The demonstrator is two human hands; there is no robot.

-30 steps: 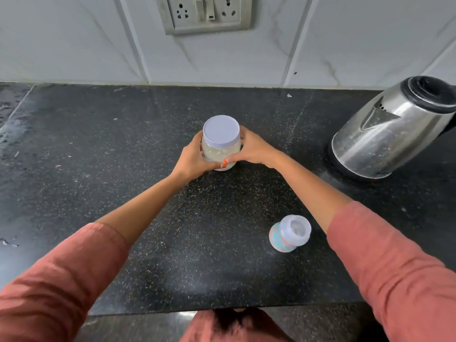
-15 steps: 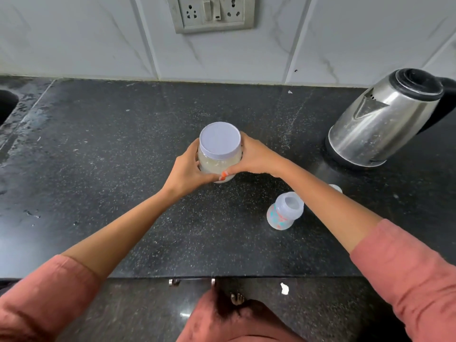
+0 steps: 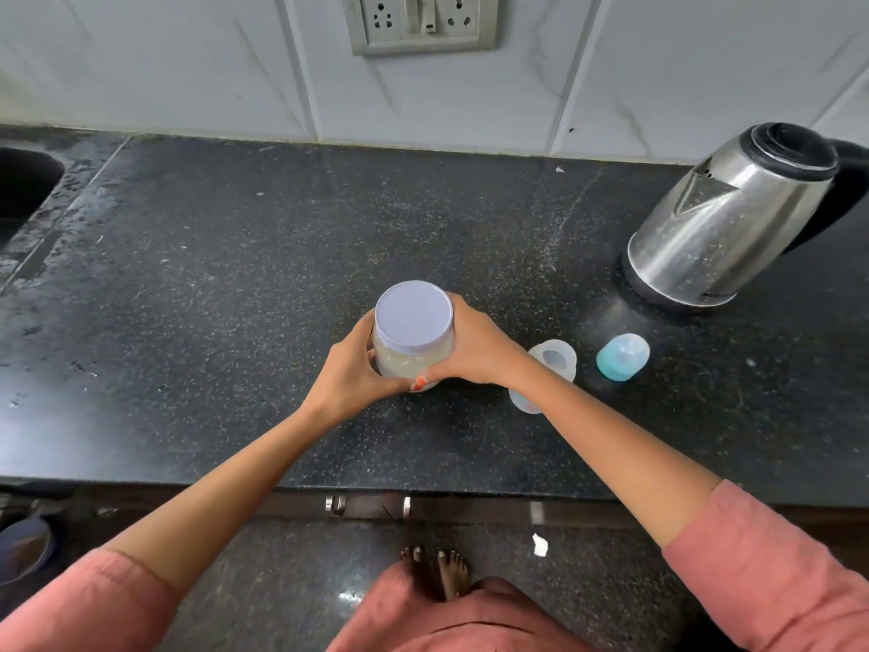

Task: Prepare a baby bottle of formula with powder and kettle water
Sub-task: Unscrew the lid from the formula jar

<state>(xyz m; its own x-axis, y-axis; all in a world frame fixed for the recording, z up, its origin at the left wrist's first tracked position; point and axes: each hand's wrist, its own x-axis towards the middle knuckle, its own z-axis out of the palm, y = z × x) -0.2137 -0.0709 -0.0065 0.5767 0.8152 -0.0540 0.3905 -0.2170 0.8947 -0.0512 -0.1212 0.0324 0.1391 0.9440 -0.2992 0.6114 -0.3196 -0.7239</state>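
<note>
Formula jar, clear-walled with pale powder inside and a flat lavender lid seated on top: I had it clasped from both sides near the middle of the black speckled counter. My left hand wrapped its near-left wall, fingers curled closed against the plastic; my right hand pressed the right wall, thumb with an orange nail at the jar's lower front. Whether the jar's base touched the counter I could not tell. Baby bottle, open-mouthed and uncapped, stood just beside my right wrist, its lower part hidden behind my forearm. Teal bottle cap, lying on the counter to the right of the bottle, apart from it. Steel kettle, black lid closed, black handle toward the right edge, sat on its dark base at the far right, behind the cap. Socket and switch plate, mounted on the white tiled wall above the counter. Sink, part of a dark basin at the far left. Pink sleeves covered both my upper arms; my bare toes showed on the floor below the counter edge.
</note>
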